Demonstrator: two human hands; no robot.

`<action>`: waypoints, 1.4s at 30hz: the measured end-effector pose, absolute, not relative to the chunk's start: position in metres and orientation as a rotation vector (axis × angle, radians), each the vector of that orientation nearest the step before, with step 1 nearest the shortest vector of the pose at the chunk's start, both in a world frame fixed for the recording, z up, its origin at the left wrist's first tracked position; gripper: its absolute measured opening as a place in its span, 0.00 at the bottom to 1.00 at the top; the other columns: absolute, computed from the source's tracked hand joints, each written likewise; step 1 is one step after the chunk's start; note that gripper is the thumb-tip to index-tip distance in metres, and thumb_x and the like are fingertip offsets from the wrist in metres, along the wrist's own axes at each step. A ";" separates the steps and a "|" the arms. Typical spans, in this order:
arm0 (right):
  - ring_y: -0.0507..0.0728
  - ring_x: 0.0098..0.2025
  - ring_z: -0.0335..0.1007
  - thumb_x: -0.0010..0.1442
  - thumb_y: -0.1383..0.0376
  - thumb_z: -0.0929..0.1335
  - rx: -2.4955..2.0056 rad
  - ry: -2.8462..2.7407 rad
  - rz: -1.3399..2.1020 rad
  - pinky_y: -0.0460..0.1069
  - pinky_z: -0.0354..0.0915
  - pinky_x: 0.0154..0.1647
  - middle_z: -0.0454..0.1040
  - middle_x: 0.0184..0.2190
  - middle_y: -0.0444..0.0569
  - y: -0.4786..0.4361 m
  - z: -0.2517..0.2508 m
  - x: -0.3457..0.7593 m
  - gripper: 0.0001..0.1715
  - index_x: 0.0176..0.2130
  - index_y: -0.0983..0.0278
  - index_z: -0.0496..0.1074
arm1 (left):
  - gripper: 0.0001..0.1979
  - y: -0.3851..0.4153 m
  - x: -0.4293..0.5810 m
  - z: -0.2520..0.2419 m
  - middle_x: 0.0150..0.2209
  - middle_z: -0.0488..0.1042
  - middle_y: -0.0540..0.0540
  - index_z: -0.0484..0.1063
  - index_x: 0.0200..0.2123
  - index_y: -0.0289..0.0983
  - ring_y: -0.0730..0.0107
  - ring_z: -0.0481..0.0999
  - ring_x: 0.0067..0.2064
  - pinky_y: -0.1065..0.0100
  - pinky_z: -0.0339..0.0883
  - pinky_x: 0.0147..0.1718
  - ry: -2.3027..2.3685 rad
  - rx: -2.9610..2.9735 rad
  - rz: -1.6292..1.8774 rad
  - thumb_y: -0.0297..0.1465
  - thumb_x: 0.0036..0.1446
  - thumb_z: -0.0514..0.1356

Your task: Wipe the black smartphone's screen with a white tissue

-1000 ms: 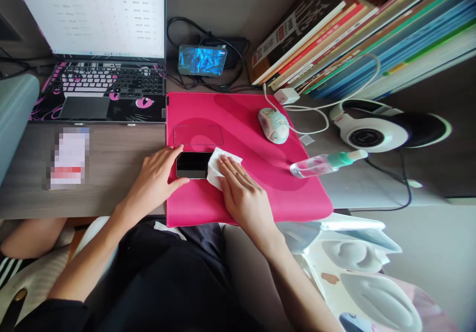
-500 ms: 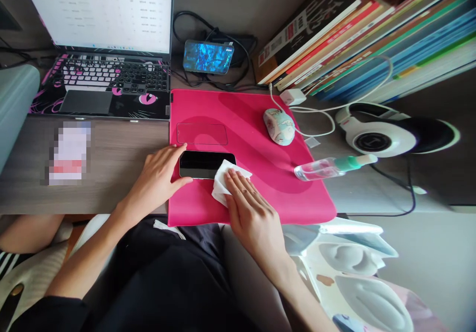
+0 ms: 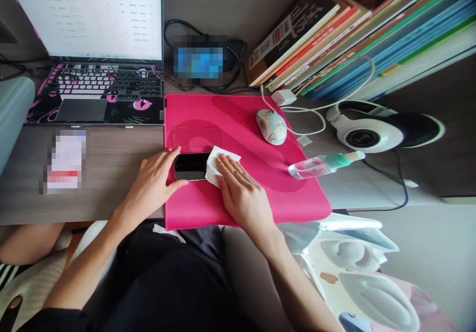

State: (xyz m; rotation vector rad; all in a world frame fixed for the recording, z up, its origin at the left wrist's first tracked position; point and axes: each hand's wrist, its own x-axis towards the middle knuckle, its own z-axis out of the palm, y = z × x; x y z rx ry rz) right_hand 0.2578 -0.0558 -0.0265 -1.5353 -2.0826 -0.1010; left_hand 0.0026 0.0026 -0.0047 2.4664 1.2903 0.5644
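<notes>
A black-screened smartphone (image 3: 190, 166) lies flat on a pink desk mat (image 3: 199, 205). My left hand (image 3: 154, 176) grips its left end, with the thumb at the near edge and fingertips at the far corner. Under the flattened fingers of my right hand (image 3: 247, 191) is a white wipe (image 3: 213, 167), pressed onto the phone's right part and hiding that end. Just beyond the phone, a clear screen protector (image 3: 196, 137) with a dark outline rests on the mat.
To the right are a patterned mouse (image 3: 272, 128), a clear spray bottle (image 3: 310, 167) lying on its side and white headphones (image 3: 362, 138). Books (image 3: 308, 39) stand behind them. An open laptop (image 3: 82, 109) sits at back left, near a blurred phone-like object (image 3: 67, 161).
My right hand has slid the wipe leftward and slightly away from me across the phone. My left hand keeps its hold on the phone's left end. The view has shifted slightly.
</notes>
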 end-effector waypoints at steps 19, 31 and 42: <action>0.64 0.71 0.70 0.77 0.67 0.61 -1.564 -2.102 -0.004 0.61 0.71 0.72 0.73 0.68 0.59 -0.046 -0.021 0.252 0.25 0.67 0.69 0.74 | 0.36 0.004 0.001 -0.003 0.73 0.68 0.35 0.55 0.76 0.41 0.51 0.67 0.74 0.52 0.65 0.67 1.267 2.463 0.547 0.38 0.72 0.65; 0.66 0.71 0.70 0.75 0.70 0.64 -1.498 -2.186 -0.073 0.64 0.72 0.71 0.72 0.69 0.61 -0.088 -0.017 0.247 0.30 0.72 0.67 0.67 | 0.34 0.003 0.003 -0.005 0.71 0.70 0.36 0.55 0.75 0.43 0.50 0.72 0.71 0.50 0.66 0.66 1.291 2.446 0.578 0.40 0.73 0.64; 0.64 0.70 0.70 0.78 0.67 0.62 -1.481 -2.145 -0.035 0.60 0.71 0.71 0.74 0.67 0.58 -0.041 -0.021 0.237 0.25 0.67 0.69 0.74 | 0.35 0.003 0.001 -0.004 0.71 0.70 0.36 0.55 0.76 0.43 0.49 0.72 0.71 0.51 0.66 0.65 1.284 2.444 0.578 0.39 0.72 0.64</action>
